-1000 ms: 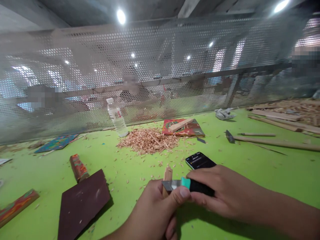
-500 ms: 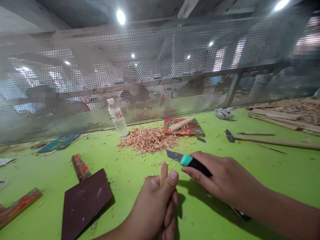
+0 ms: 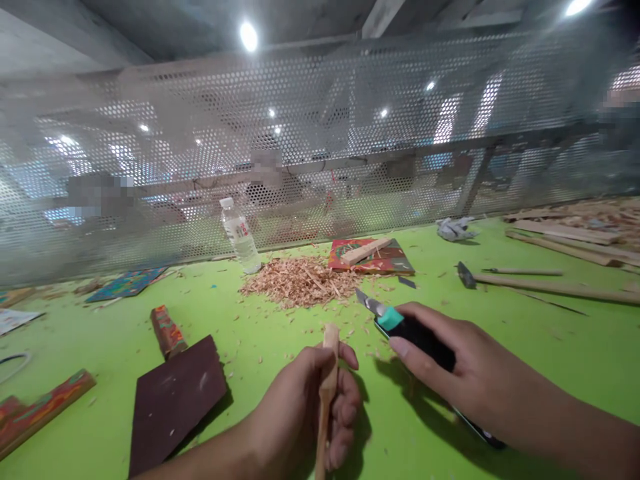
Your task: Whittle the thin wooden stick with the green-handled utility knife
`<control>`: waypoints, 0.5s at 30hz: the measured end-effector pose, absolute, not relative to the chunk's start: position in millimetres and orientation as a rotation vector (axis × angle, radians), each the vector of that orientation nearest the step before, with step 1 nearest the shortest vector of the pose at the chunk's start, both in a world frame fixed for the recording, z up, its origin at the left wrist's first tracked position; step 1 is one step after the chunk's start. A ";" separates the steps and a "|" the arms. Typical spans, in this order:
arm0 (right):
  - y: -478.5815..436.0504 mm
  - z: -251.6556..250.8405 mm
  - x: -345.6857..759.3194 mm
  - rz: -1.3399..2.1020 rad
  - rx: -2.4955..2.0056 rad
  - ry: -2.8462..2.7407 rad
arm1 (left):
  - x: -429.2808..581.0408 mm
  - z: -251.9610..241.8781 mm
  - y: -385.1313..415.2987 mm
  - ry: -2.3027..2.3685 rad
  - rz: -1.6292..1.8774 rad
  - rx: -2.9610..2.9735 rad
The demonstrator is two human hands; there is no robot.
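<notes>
My left hand (image 3: pixel 305 410) is closed around a thin, pale wooden stick (image 3: pixel 327 377) held nearly upright above the green table (image 3: pixel 525 347). My right hand (image 3: pixel 450 363) grips a utility knife (image 3: pixel 395 321) with a black and teal handle. Its short blade points up and left, away from the stick, a hand's width to the right of the stick's tip. A pile of wood shavings (image 3: pixel 300 281) lies beyond both hands. The phone under my right wrist shows only as a dark edge (image 3: pixel 477 433).
A dark brown sheet (image 3: pixel 175 400) lies at the left with multicoloured blocks (image 3: pixel 167 330) (image 3: pixel 45 407) near it. A water bottle (image 3: pixel 241 235) stands by the perforated metal screen (image 3: pixel 320 133). A coloured board (image 3: pixel 373 255), wooden sticks (image 3: pixel 555 287) and planks (image 3: pixel 565 233) lie at the right.
The knife came off the stick's tip and swung up and to the right. My left hand loosened its thumb and tilted the stick. The view shifted slightly.
</notes>
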State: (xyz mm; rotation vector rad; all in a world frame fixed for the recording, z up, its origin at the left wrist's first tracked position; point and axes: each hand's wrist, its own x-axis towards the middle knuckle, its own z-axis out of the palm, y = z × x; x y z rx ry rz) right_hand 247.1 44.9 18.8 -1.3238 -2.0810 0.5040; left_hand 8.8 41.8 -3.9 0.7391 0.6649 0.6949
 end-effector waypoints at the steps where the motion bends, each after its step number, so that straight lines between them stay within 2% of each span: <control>1: 44.9 17.9 246.5 0.510 -1.326 -2.098 | 8.4 -3.9 42.4 0.666 0.703 0.739; 15: 36.4 22.2 242.0 0.692 -1.249 -2.076 | 7.2 -11.2 46.4 0.553 0.662 0.819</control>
